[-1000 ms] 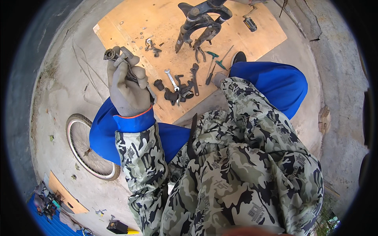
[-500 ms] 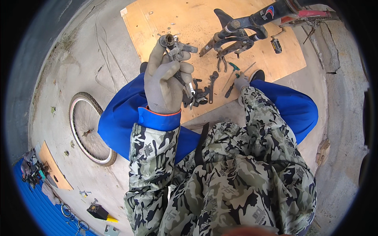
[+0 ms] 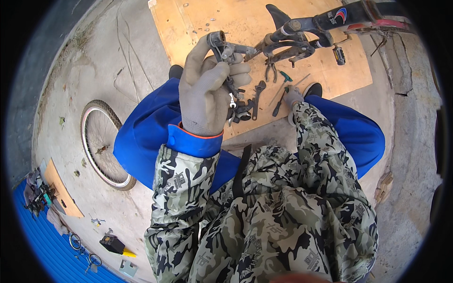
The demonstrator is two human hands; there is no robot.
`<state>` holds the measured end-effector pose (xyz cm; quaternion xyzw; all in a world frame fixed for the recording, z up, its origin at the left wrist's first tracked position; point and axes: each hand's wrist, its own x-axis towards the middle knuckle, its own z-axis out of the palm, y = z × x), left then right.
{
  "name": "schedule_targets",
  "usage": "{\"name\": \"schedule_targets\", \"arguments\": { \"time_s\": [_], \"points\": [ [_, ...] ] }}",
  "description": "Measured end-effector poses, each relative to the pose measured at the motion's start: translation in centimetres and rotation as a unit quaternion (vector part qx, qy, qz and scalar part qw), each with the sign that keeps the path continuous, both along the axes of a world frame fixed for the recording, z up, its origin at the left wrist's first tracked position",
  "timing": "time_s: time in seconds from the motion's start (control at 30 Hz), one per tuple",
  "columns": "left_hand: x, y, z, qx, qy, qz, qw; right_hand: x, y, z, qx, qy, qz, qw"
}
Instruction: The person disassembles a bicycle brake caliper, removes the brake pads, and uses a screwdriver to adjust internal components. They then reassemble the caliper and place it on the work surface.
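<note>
My gloved left hand (image 3: 207, 89) is raised above the wooden board, its fingers closed around a dirty grey metal bicycle part (image 3: 230, 51) with a round hollow end at the top. Low over the board, beside my right foot, is my gloved right hand (image 3: 293, 94). It is over or against a screwdriver (image 3: 278, 108) with a black handle; its fingers are too small and partly hidden to show a grip. Close to it lies a green T-handle tool (image 3: 285, 76). An adjustable wrench (image 3: 257, 101), pliers (image 3: 270, 71) and a heap of dark bicycle parts (image 3: 243, 111) lie between my hands.
A black bicycle frame with its fork (image 3: 295, 42) reaches over the wooden board (image 3: 188, 28) from the upper right. On the concrete at left rests a wheel (image 3: 101, 146), with thin cables (image 3: 130, 56) farther off. A black and yellow box (image 3: 113, 244) stands at lower left.
My left hand has moved slightly up and to the right, and the bicycle part has turned a little. The whole view has shifted slightly. My right hand stays by the screwdriver.
</note>
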<state>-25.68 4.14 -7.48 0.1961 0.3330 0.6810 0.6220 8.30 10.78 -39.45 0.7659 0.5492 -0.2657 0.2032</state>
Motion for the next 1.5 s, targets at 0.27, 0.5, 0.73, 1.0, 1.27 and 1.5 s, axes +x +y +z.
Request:
{"name": "schedule_targets", "arguments": {
  "time_s": [0.27,0.5,0.73,1.0,1.27,1.5],
  "points": [
    [0.1,1.4,-2.5,-0.003,0.046,-0.042,0.998,1.3,0.3,-3.3,-0.007,-0.019,0.093,0.995],
    [1.9,0.3,-2.3,0.009,0.000,-0.028,1.000,2.8,-1.4,-1.2,0.112,0.001,0.118,0.987],
    [6.8,-4.6,2.0,-0.005,-0.106,-0.089,0.990,7.7,-4.4,12.9,0.182,0.019,0.010,0.983],
    [10.3,-7.6,9.8,0.028,-0.047,-0.169,0.984,10.6,-7.8,42.2,0.156,0.309,-0.029,0.938],
    [11.3,-7.5,14.1,0.048,0.012,-0.084,0.995,8.6,-15.1,54.5,0.190,0.760,-0.184,0.594],
    [13.7,-6.3,15.6,0.118,0.104,-0.037,0.987,9.3,-14.3,54.4,0.173,0.767,-0.219,0.578]
  ]
}}
